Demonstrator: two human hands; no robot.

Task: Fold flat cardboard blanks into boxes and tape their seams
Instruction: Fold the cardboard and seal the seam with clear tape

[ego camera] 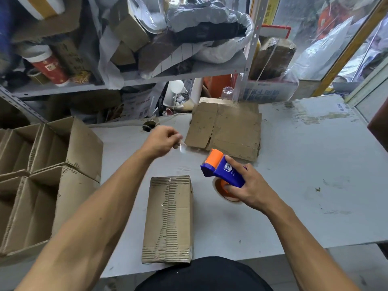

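Grey surface [294, 164]: taped box [169, 219] lies between both forearms, long axis running away from the person. Right hand [249, 185] grips tape dispenser [222, 169]; left hand [163, 139] pinches tape end [182, 147]. Flat blanks [226, 127] beyond.

Left grip [162, 140] pinched and raised; right grip [247, 185] curled, holding.

One head-worn view — looking forward and down, close over the table [294, 164] — wide-angle.
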